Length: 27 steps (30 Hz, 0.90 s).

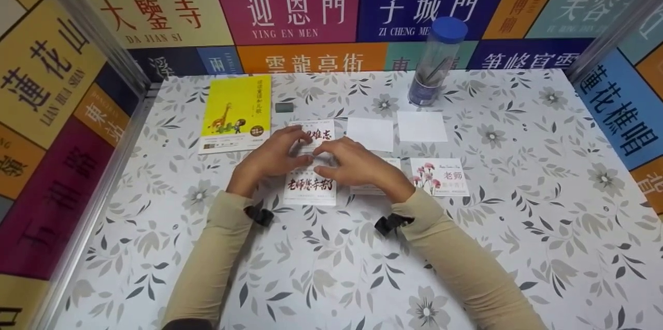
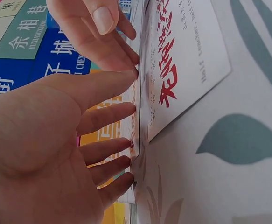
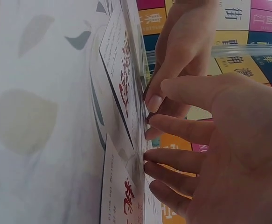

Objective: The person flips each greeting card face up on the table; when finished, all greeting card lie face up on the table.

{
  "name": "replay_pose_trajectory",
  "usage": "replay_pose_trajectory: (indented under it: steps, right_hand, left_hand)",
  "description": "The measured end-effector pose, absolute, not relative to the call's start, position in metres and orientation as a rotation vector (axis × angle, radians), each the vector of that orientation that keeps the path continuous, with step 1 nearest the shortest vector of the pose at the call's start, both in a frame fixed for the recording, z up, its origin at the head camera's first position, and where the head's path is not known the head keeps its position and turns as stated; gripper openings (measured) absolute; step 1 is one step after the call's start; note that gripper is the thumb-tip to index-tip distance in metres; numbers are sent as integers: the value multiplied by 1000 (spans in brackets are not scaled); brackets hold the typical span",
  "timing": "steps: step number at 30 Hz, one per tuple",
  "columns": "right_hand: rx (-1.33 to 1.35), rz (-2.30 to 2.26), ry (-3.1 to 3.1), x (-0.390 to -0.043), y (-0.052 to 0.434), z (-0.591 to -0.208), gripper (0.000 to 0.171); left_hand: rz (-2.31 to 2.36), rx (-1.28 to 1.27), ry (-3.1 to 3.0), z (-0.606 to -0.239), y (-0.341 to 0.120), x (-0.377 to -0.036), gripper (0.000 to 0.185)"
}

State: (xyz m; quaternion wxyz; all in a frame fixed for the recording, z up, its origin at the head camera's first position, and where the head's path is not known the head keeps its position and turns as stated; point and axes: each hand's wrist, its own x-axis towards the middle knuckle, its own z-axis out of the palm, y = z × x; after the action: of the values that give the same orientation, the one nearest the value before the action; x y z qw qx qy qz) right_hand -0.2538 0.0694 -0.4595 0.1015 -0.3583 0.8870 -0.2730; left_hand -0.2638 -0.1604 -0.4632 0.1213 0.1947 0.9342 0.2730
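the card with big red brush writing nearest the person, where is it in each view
Head: the red-lettered card lies centre, just below both hands.
Left wrist: upper middle to right, flat on the floral table cover, right of the left hand's fingertips.
Right wrist: upper centre-left, seen edge-on.
Shared landmark: its red brush characters.

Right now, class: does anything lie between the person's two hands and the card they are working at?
Nothing visible does. The fingertips of the left hand and the right hand already touch the card on the table; both wrist views show fingertips on its edge. The neighbouring cards lie beside it.
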Motion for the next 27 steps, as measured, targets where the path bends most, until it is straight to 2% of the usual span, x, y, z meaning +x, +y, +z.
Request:
replay_pose_trajectory:
  steps: [8,14,20,27]
  right_hand:
    - [-1052,-895,2609,-258,78,-455,45]
    - [-857,-1081,2619,-261,104,-448,43]
    - [-665,-1173,2706,-260,141,-455,40]
    - [-736,-1145,2684,-252,174,-465,44]
  left_hand:
    - [830,648,2722,-464,-161,-264,41]
    - [842,643,2737,-462,-154,-265,57]
    - [933,839,2761,-460,-130,-261,66]
    - [935,909,2750,-449,-110,-249,70]
